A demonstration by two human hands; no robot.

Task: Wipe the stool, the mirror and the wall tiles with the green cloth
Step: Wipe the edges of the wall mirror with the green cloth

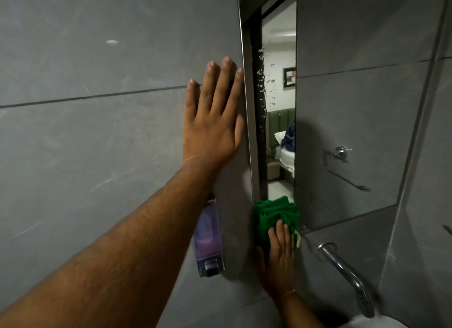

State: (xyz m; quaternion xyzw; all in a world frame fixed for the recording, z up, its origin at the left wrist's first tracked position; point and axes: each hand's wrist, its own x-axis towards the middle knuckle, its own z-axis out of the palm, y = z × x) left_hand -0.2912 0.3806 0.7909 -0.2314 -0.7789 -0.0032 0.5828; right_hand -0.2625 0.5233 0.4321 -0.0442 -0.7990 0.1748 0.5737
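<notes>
Up close, the left hand (212, 122) lies flat against the grey wall tiles (97, 58), fingers straight and slightly spread, its edge right beside the metal frame of the mirror (347, 107). Lower down, the right hand (280, 256) presses the green cloth (274, 215) against the bottom corner of the mirror, where the glass meets the tiled edge; its fingers lie together over the bunched cloth, clamped on it. Water drops speckle the glass above the cloth, along the left side of the mirror. A soap dispenser (209, 239) with purple liquid hangs on the tiles just left of the cloth, partly behind the left forearm. To the right, a chrome tap (347, 271) curves down over a white basin (376, 322). The mirror reflects a towel rail (342, 166) and a lit room beyond.
</notes>
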